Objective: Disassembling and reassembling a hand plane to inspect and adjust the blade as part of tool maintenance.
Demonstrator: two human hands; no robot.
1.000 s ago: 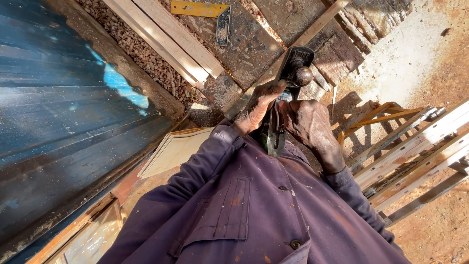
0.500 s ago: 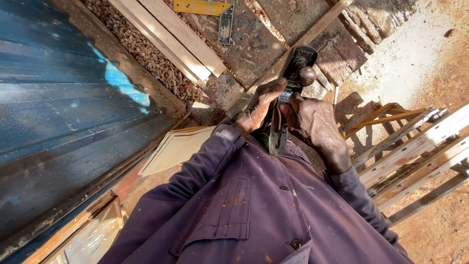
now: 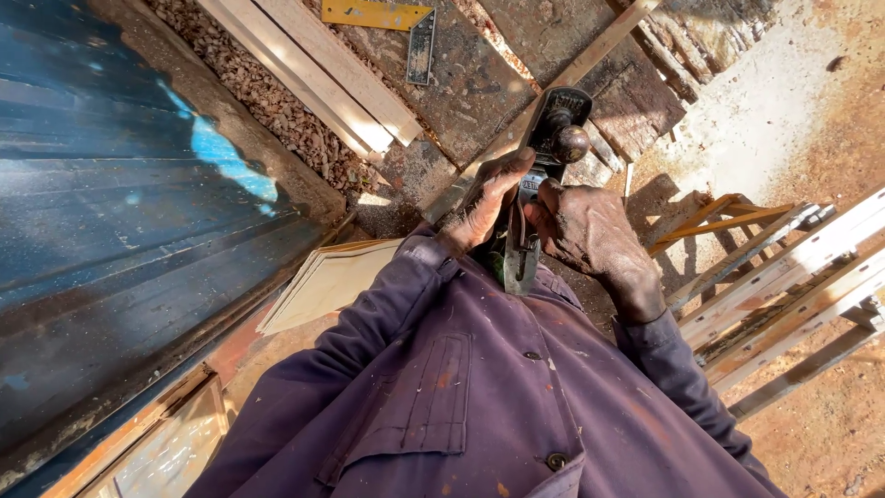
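A dark metal hand plane (image 3: 551, 118) with a round knob (image 3: 570, 143) is held close to my chest, above a long wooden strip (image 3: 597, 48) on the workbench. My left hand (image 3: 487, 198) presses its fingers against the plane's left side near the blade. On the right side my right hand (image 3: 590, 231) is closed over the plane's middle. The rear handle (image 3: 519, 263) of the plane points down toward my purple coverall (image 3: 479, 397). The sole of the plane is hidden.
A yellow try square (image 3: 378, 15) with a metal blade lies on the worn bench top (image 3: 479, 83). Pale planks (image 3: 318, 74) and wood shavings (image 3: 277, 106) sit left of it. A blue metal sheet (image 3: 111, 203), a light wood panel (image 3: 332, 277) and wooden frames (image 3: 784, 272) flank me.
Both hands stay on the plane. My left fingers have shifted slightly along its side, and the view has moved a little.
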